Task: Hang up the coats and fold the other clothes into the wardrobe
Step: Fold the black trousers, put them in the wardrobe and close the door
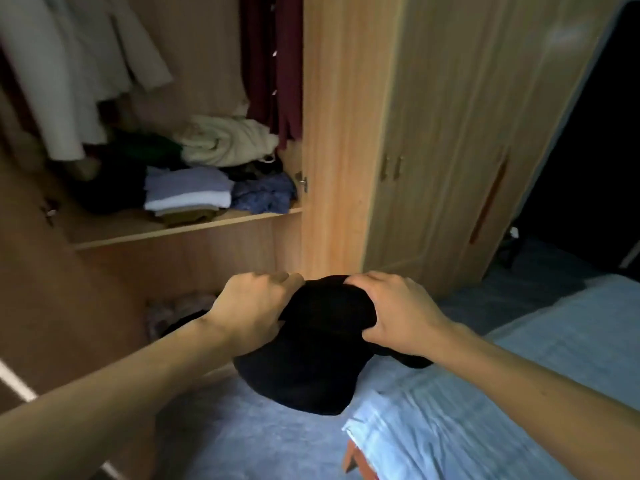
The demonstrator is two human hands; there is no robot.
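Both forearms entered from the bottom corners of the frame. Left hand point(254, 308) and right hand point(393, 311) met at lower centre, each gripping the top of a black garment point(311, 358); fingers point(277, 280) of both hands curled tight into the cloth, thumbs underneath. Garment was bunched into a rounded bundle, held in the air, lower part hanging over the blue carpet point(225, 438), right edge just over the corner of the bed point(502, 393). Bed at lower right had a light blue sheet, wooden leg showing at its near corner.

Behind the hands, the open wardrobe point(332, 133) filled the upper left and centre. On its shelf point(166, 230), middle left: a folded stack point(188, 192) of lilac and white pieces on something brown, a crumpled blue patterned item point(265, 195) just to its right, a cream heap point(225, 140) behind, dark clothes to the left. Pale coats point(69, 64) hung at upper left, a maroon garment point(273, 64) at upper centre. Below the shelf, some patterned fabric in the lower compartment, blurred. Closed wardrobe door point(467, 133) at upper right, dark area beyond at far right.
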